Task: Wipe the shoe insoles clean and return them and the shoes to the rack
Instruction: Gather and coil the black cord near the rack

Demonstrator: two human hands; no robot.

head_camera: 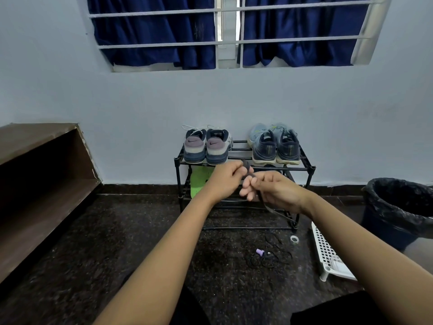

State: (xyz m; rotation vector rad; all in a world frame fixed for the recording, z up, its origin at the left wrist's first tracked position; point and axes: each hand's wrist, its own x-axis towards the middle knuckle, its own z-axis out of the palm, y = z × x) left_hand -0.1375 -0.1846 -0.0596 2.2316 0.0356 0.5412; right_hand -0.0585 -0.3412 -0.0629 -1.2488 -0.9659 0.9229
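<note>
Head view, frame centre: left hand [225, 181] and right hand [278, 192] each pinch a dark strip [246, 165] in curled fingers [246, 191] just before the rack [307, 169], whose top tier carries the shoes [206, 148]; a careless tug might knock one off.

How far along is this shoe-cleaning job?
Seemingly done: the grey pair and the blue pair sit atop the rack. In hand: the left hand and right hand pinch a thin dark strip. Possibly left: a green insole-like piece stands on a lower shelf; whether insoles are inside the shoes is hidden.
</note>
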